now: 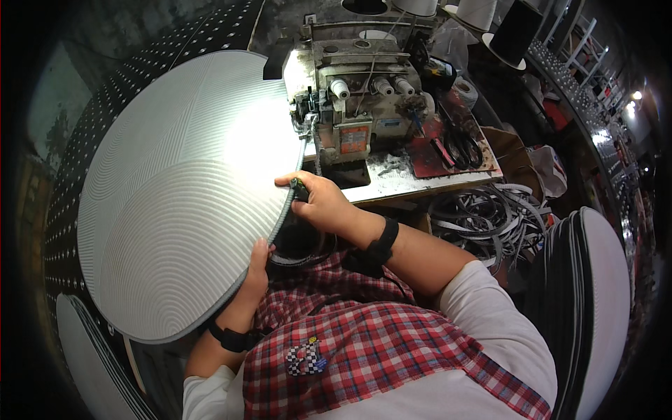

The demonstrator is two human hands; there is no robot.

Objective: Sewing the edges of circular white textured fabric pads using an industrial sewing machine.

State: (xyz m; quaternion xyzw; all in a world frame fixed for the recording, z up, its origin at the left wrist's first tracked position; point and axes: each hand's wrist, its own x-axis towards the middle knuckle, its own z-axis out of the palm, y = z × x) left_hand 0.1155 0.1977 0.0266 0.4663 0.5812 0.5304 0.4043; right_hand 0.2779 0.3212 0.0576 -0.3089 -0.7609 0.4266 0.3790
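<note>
A large round mat (161,210), pale grey with curved ridges and a darker bound edge, lies at the left, its right edge reaching a sewing machine (371,91). My right hand (322,203) is closed at that edge just in front of the machine's needle area, with a finger lying on the mat's top. A small dark piece with a yellow-green spot shows in its grasp; I cannot make out its kind. Nearer to me, my left hand (257,273) grips the rim with the thumb on top and the other fingers mostly hidden underneath. The machine's lamp brightly lights the mat's upper right part.
Black-handled scissors (462,147) lie on a red board (430,150) right of the machine. Thread cones (514,35) stand behind it. Tangled grey strips (483,213) heap below the table. Stacked mats stand at the right (602,294) and lower left (91,357).
</note>
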